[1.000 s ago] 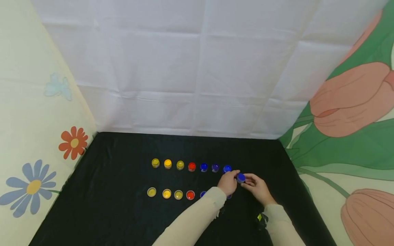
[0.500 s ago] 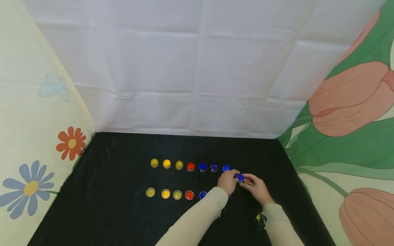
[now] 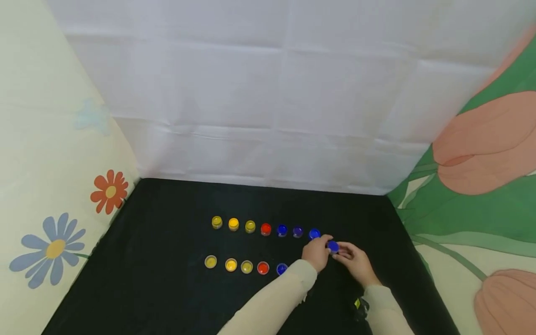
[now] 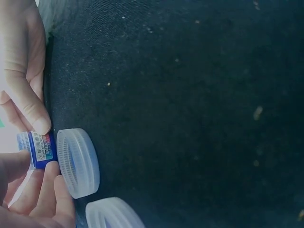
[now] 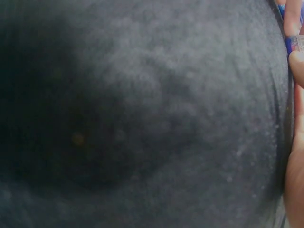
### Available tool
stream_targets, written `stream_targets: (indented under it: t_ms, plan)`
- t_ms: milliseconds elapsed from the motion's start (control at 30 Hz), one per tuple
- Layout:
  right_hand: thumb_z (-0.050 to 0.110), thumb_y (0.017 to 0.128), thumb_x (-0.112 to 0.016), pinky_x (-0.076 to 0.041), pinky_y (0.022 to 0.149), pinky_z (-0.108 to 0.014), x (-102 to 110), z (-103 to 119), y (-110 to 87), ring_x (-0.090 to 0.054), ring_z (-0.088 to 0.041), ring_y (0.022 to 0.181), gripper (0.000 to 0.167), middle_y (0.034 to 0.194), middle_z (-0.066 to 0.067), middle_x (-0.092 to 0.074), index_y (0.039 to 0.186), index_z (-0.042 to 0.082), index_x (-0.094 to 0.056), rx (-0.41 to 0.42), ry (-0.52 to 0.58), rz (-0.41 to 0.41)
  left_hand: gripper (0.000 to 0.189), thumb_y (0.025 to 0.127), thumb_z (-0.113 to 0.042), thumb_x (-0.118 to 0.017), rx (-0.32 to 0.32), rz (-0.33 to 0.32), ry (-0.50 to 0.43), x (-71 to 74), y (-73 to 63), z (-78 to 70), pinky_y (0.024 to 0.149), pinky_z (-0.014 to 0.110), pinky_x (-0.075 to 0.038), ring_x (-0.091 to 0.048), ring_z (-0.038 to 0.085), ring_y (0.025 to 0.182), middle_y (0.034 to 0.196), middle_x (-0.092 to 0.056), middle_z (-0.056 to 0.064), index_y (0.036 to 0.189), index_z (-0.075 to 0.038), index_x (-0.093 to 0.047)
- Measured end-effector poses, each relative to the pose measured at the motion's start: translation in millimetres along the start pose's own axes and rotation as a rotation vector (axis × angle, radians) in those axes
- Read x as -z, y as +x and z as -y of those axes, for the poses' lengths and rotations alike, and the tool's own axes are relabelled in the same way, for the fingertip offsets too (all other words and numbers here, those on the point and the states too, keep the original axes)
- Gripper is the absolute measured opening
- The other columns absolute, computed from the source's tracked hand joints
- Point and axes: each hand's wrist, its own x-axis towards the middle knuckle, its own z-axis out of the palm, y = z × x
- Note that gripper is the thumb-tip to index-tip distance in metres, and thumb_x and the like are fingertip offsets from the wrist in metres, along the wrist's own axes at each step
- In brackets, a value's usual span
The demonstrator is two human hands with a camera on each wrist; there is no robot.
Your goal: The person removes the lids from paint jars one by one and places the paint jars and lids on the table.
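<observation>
Both hands meet at a small blue paint jar [image 3: 333, 247] on the right side of the black cloth. My left hand [image 3: 316, 253] pinches it from the left, with fingertips and thumb around its side in the left wrist view. From the other side, my right hand [image 3: 358, 265] grips it between thumb and fingers. A printed label and a ribbed, translucent cap [image 4: 23, 147] show on the jar in the left wrist view. Close by stands a ribbed translucent lid [image 4: 78, 163], with another lid [image 4: 114, 213] partly cut off. The right wrist view catches only a sliver of the jar.
A far row holds several paint jars, among them yellow [image 3: 233, 224], red [image 3: 265, 229] and blue [image 3: 314, 234]. Nearer lies a row of round lids with matching colours, including a red one [image 3: 263, 268]; my left arm hides its right end. Fabric walls surround the black cloth [image 3: 167, 288].
The head view has shifted a little, so the scene sits slightly farther right. Both hands stay on the blue paint jar, with only slight finger movement.
</observation>
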Motion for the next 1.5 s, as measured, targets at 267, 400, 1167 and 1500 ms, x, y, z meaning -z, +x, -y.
stream_targets:
  t_ms: [267,400,1167,1500]
  plan:
    - [-0.006,0.087,-0.076,-0.053,0.075,-0.013,8.6,-5.2,-11.7,-0.065,0.0,0.084,0.033,0.098,-0.015,-0.072,0.116,-0.016,-0.062,0.04,0.025,-0.037,0.026,0.1,-0.021,-0.065,-0.025,0.036,0.059,-6.1,-2.9,-11.1,0.089,0.027,-0.052,-0.066,0.008,0.106,0.116,-0.071,-0.009,0.125,-0.026,-0.07]
    - [-0.005,0.087,-0.076,-0.053,0.075,-0.014,7.5,-5.7,-11.1,-0.067,-0.006,0.085,0.034,0.099,-0.017,-0.072,0.116,-0.016,-0.063,0.046,0.045,-0.029,0.019,0.099,-0.024,-0.067,0.02,0.034,0.029,-8.4,-0.8,-8.9,0.085,0.028,-0.054,-0.067,0.009,0.097,0.108,-0.072,-0.008,0.118,-0.025,-0.069]
    - [-0.005,0.086,-0.077,-0.053,0.076,-0.014,-0.9,-2.0,-4.2,-0.068,-0.006,0.085,0.034,0.103,-0.024,-0.071,0.116,-0.014,-0.064,0.01,0.054,-0.026,0.014,0.1,-0.026,-0.065,0.065,0.011,-0.019,-8.1,3.8,1.6,0.084,0.031,-0.054,-0.067,0.012,0.092,0.105,-0.072,-0.008,0.114,-0.025,-0.068]
    - [-0.001,0.088,-0.077,-0.053,0.077,-0.014,-2.4,-1.4,0.5,-0.063,0.004,0.084,0.032,0.106,-0.023,-0.071,0.116,-0.01,-0.065,-0.028,0.008,-0.027,0.029,0.1,-0.022,-0.064,0.025,0.013,0.03,-5.3,5.2,5.0,0.091,0.03,-0.053,-0.066,0.009,0.106,0.118,-0.071,-0.008,0.129,-0.028,-0.067]
